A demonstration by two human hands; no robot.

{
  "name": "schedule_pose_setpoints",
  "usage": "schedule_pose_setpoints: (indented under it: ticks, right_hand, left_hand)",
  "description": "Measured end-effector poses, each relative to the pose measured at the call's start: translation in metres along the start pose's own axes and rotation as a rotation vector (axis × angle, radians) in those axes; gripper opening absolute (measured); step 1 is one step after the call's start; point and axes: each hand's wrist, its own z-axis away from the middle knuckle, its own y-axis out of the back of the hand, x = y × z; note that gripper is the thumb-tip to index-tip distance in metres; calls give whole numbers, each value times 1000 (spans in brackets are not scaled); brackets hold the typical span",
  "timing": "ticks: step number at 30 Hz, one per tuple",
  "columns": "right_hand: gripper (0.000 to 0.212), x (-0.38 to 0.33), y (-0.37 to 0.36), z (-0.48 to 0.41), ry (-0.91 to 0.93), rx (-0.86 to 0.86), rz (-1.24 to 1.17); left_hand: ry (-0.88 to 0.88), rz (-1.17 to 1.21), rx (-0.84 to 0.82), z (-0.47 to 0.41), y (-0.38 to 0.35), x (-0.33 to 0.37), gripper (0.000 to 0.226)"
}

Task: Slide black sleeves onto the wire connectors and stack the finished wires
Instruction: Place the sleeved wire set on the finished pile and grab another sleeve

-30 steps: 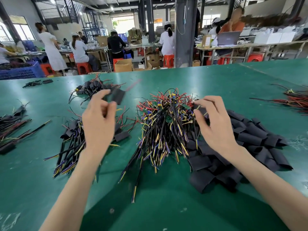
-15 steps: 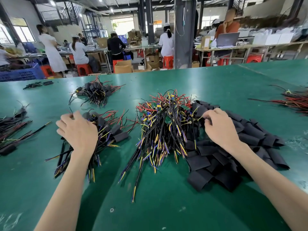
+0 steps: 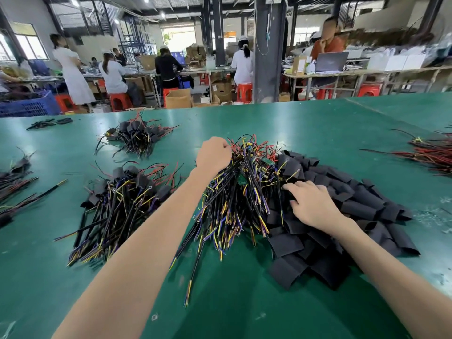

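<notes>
The left hand (image 3: 214,154) is curled into the far end of the loose wires (image 3: 234,199) heaped in the middle of the green table (image 3: 244,309). Its fingers are hidden, so I cannot tell whether it grips one. The right hand (image 3: 314,205) lies flat, fingers spread, on the heap of black sleeves (image 3: 362,199) touching the wires. Sleeved wires (image 3: 122,201) lie stacked to the left.
</notes>
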Motion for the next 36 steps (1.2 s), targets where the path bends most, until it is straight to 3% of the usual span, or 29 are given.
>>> schedule_pose_setpoints:
  ticks: [4, 8, 13, 14, 18, 23, 27, 30, 34, 36]
  right_hand:
    - [46, -4, 3, 1, 15, -27, -14]
    - [56, -6, 5, 1, 1, -32, -14]
    - [66, -5, 6, 2, -24, -22, -76]
    - [65, -6, 5, 2, -19, -18, -77]
    - [56, -4, 5, 2, 9, -13, -84]
    - [52, -1, 8, 1, -56, 30, -146]
    - [44, 5, 14, 1, -209, 90, -97]
    - [40, 11, 17, 0, -316, -1, -142]
    - [41, 14, 15, -2, -301, -89, -226]
    - [44, 14, 13, -2, -272, -87, -222]
  left_hand:
    - [0, 11, 66, -3, -5, 19, 43]
    - [-27, -105, -19, -9, -7, 41, 50]
    - [40, -94, -33, -15, -9, 53, 81]
    - [24, -131, -40, -15, -10, 54, 78]
    - [-50, -189, -1, -11, -10, 52, 31]
    - [-93, 10, 170, 1, -1, 60, 21]
    - [-44, 438, 416, 6, 20, 71, 14]
    - [-75, 712, 641, 5, 47, 78, 17]
    - [-50, 974, 637, 4, 86, 70, 13]
    - [-64, 939, 566, 5, 103, 60, 18]
